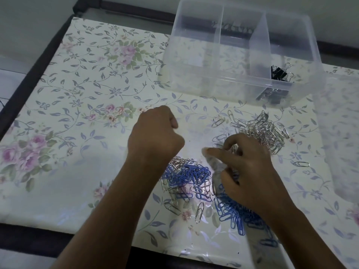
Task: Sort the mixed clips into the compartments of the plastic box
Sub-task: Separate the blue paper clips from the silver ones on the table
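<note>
Sorting barely begun: most clips lay loose on the glossy floral cloth (77, 94).
The clear, rigid plastic box (194, 61) stood far right, with black binder clips (279, 71) in its right compartment and no clips showing in the others. The left hand (155, 136) was fisted at centre, contents hidden. The right hand (250, 171) curled into thin silver paper clips (266, 133), grip unclear. Blue paper clips (186, 175) tangled nearest.

A domestic or small home-office setting is suggested by the dark-edged desk (35, 241), which is covered with a glossy cream cloth printed with pink roses and grey-blue leaves (87, 78). Stationery is spread on it: silver and blue wire paper clips (186, 177).
</note>
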Motion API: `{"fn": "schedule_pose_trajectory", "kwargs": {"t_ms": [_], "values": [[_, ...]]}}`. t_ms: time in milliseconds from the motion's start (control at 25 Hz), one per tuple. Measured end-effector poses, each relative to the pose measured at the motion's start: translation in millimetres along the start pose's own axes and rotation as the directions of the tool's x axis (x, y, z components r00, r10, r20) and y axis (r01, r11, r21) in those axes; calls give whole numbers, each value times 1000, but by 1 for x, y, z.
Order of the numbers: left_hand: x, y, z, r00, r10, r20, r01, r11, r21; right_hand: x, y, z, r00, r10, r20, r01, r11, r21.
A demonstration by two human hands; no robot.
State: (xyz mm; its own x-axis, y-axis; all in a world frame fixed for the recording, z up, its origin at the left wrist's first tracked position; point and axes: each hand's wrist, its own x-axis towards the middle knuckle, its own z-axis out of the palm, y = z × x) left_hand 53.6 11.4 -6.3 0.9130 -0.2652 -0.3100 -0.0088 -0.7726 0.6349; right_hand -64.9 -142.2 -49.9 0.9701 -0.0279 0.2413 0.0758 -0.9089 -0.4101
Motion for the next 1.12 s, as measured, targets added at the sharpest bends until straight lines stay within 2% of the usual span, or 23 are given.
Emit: {"fn": "schedule_pose_trajectory", "kwargs": {"t_ms": [80,160,240,320,400,480,600,680,760,880,960,1040,1120], "values": [[-4,-5,-11,987,-97,132,68,976,209,0,0,0,1000,2,13,-2,1000,-11],[-6,-10,-18,970,-177,168,106,926,361,2,5,-3,998,65,-26,-67,997,-50],[-6,-13,-19,970,-202,137,130,902,412,4,4,-4,995,78,-54,-80,996,-28],[-6,-12,-15,979,-182,92,130,904,406,5,-7,-1,1000,14,-8,-13,999,36],[-6,-9,-7,992,-121,44,95,920,380,4,-20,5,995,-55,82,50,997,62],[-5,-4,1,997,-73,10,66,940,335,3,-20,7,991,-59,119,53,997,48],[-1,-1,4,998,-38,-44,47,972,232,5,-9,2,1000,16,27,-18,998,58],[1,-3,-1,996,-55,-66,68,977,201,5,-8,1,999,32,-29,-30,998,55],[3,-9,-3,990,-135,-52,143,962,235,6,-15,5,999,22,-44,-21,1000,9],[3,-14,-1,980,-194,46,178,954,240,7,-31,15,1000,-1,-1,1,997,-82],[2,-9,1,972,-178,154,170,983,65,5,-38,21,999,-17,43,22,993,-117],[0,0,0,953,-190,235,227,963,-143,3,-37,23,999,17,44,-10,988,-154],[1,4,-2,964,-171,205,221,943,-251,6,-31,19,994,113,-1,-111,979,-171]]}}
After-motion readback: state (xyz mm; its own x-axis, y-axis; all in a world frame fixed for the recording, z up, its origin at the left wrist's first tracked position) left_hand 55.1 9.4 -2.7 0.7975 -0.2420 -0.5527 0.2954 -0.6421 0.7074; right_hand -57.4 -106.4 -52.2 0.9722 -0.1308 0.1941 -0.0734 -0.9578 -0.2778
